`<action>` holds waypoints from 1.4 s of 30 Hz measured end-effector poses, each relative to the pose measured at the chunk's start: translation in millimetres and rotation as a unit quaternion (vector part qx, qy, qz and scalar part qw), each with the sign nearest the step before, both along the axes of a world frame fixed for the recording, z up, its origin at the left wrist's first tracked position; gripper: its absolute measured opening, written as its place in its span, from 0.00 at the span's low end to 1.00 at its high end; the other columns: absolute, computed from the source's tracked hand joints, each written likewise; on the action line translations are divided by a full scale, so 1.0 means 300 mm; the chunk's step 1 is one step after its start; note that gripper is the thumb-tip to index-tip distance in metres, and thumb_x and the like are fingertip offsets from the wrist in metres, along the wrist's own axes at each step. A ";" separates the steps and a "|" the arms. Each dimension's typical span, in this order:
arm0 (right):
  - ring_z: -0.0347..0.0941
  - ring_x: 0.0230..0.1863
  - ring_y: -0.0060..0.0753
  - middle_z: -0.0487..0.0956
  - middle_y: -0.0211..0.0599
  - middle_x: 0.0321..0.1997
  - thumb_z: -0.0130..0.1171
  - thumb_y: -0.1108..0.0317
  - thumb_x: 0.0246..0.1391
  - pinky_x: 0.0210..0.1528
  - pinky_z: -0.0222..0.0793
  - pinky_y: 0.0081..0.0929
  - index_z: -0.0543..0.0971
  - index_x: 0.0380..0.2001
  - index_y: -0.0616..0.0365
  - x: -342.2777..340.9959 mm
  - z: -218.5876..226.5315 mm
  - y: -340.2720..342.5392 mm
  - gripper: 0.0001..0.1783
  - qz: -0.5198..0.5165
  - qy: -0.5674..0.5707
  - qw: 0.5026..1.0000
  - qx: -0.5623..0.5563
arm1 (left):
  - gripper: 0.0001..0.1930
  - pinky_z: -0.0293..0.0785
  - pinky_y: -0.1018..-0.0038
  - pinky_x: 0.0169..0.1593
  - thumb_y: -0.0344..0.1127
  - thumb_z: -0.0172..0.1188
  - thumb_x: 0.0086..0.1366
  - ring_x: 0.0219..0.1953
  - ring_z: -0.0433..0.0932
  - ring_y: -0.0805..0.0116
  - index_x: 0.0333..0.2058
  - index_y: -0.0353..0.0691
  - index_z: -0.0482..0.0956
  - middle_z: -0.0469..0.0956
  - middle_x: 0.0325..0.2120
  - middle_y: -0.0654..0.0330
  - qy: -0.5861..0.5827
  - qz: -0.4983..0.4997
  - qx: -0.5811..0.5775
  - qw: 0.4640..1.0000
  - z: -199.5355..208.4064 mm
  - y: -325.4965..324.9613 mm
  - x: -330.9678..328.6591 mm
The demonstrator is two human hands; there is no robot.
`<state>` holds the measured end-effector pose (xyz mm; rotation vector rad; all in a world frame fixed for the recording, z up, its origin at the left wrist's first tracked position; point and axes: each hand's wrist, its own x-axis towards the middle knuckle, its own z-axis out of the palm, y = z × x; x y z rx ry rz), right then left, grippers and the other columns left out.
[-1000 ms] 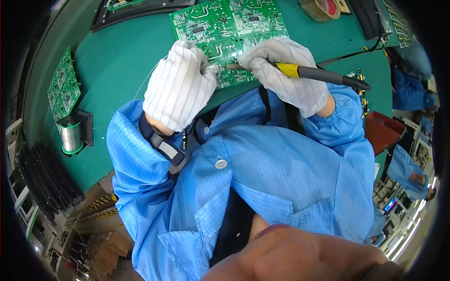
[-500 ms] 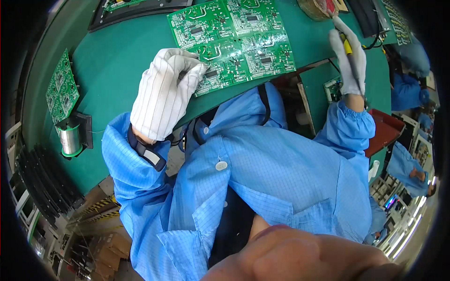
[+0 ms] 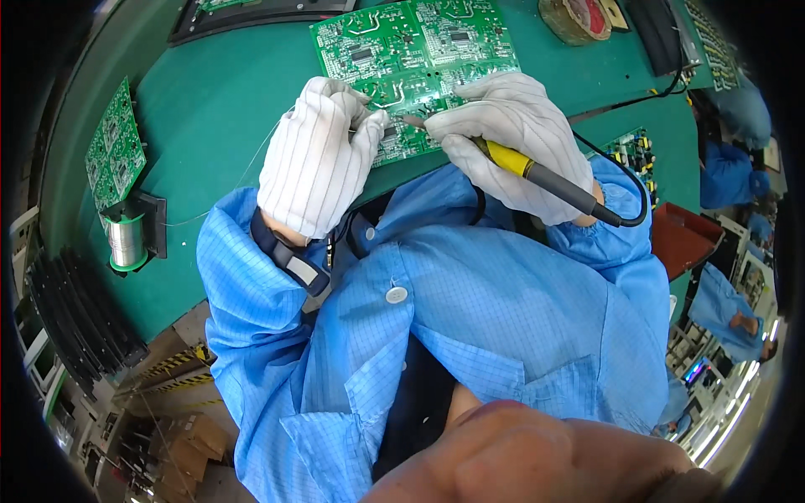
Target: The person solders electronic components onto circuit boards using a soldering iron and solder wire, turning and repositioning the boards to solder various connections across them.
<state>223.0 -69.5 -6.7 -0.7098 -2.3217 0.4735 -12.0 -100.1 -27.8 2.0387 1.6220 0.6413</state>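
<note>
My gloved left hand (image 3: 314, 163) is closed over the near left part of a green circuit board panel (image 3: 461, 38), its fingertips pinched together. A thin solder wire (image 3: 260, 151) runs into this hand from the solder spool (image 3: 127, 245) on the left. My gloved right hand (image 3: 516, 126) grips a soldering iron (image 3: 558, 186) with a yellow and dark grey handle. The iron's tip points left over the panel, close to my left fingertips; whether it touches the board I cannot tell. Both hands hide portions of the panel's near half.
Another green board (image 3: 116, 147) stands by the spool. A black tray (image 3: 260, 25) lies at the far left, and a round holder (image 3: 579, 21) at the far right. Several black strips (image 3: 84, 318) sit at left, a red tray (image 3: 683, 239) at right. The iron's cord loops beside my right wrist.
My right hand has come left from the round holder with the soldering iron, to the panel beside my left hand. My left hand and the panel have shifted slightly right in the picture.
</note>
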 end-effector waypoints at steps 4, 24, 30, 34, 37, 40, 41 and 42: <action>0.81 0.38 0.38 0.81 0.31 0.28 0.74 0.69 0.46 0.48 0.73 0.37 0.84 0.34 0.49 -0.008 0.000 0.010 0.11 0.004 -0.011 1.000 0.000 | 0.10 0.78 0.61 0.46 0.36 0.64 0.64 0.43 0.81 0.49 0.33 0.32 0.81 0.80 0.41 0.49 0.002 0.001 -0.017 1.000 0.004 -0.003 -0.004; 0.78 0.32 0.37 0.79 0.28 0.25 0.70 0.73 0.43 0.52 0.74 0.38 0.84 0.35 0.49 0.008 -0.010 -0.007 0.13 0.021 -0.052 0.997 0.047 | 0.09 0.78 0.61 0.44 0.33 0.65 0.63 0.40 0.81 0.50 0.31 0.33 0.79 0.80 0.41 0.50 -0.019 0.001 -0.018 1.000 -0.006 -0.006 -0.011; 0.80 0.38 0.28 0.85 0.39 0.41 0.58 0.79 0.59 0.41 0.75 0.24 0.82 0.42 0.68 0.199 0.053 0.037 0.09 -0.200 0.131 0.970 -0.052 | 0.09 0.79 0.60 0.43 0.35 0.65 0.64 0.37 0.82 0.51 0.31 0.35 0.80 0.81 0.38 0.49 -0.044 0.016 0.013 0.999 0.008 -0.019 -0.023; 0.72 0.39 0.17 0.82 0.30 0.43 0.58 0.60 0.67 0.41 0.68 0.18 0.82 0.50 0.63 0.351 -0.022 0.120 0.18 -0.367 0.209 0.906 -0.004 | 0.09 0.78 0.64 0.40 0.39 0.65 0.67 0.35 0.82 0.56 0.36 0.38 0.82 0.82 0.35 0.54 -0.083 0.019 0.016 0.996 0.027 -0.029 -0.029; 0.72 0.44 0.17 0.80 0.27 0.42 0.60 0.60 0.68 0.49 0.68 0.17 0.79 0.58 0.63 0.455 -0.056 0.141 0.22 -0.338 0.009 0.938 -0.073 | 0.08 0.77 0.64 0.41 0.39 0.65 0.66 0.35 0.81 0.55 0.37 0.40 0.83 0.82 0.33 0.55 -0.100 -0.003 0.011 0.995 0.030 -0.037 -0.022; 0.73 0.43 0.17 0.81 0.29 0.45 0.59 0.66 0.68 0.49 0.69 0.15 0.79 0.58 0.64 0.386 -0.064 0.104 0.19 -0.273 0.145 0.947 -0.086 | 0.07 0.76 0.63 0.43 0.37 0.65 0.66 0.36 0.80 0.54 0.39 0.41 0.82 0.81 0.34 0.56 -0.056 -0.043 0.013 0.997 0.036 -0.053 -0.006; 0.74 0.41 0.17 0.83 0.31 0.47 0.58 0.70 0.68 0.46 0.71 0.15 0.80 0.56 0.65 0.305 -0.022 0.076 0.17 -0.298 0.128 0.944 -0.067 | 0.07 0.75 0.62 0.44 0.37 0.65 0.66 0.37 0.79 0.54 0.39 0.42 0.82 0.80 0.35 0.56 -0.038 -0.065 0.014 0.997 0.036 -0.054 0.002; 0.75 0.38 0.16 0.84 0.32 0.48 0.56 0.71 0.67 0.41 0.72 0.15 0.81 0.52 0.65 0.286 0.004 0.051 0.14 -0.208 0.142 0.959 -0.128 | 0.07 0.75 0.62 0.44 0.37 0.65 0.66 0.37 0.79 0.54 0.39 0.42 0.82 0.80 0.35 0.56 -0.039 -0.068 0.015 0.997 0.037 -0.059 0.009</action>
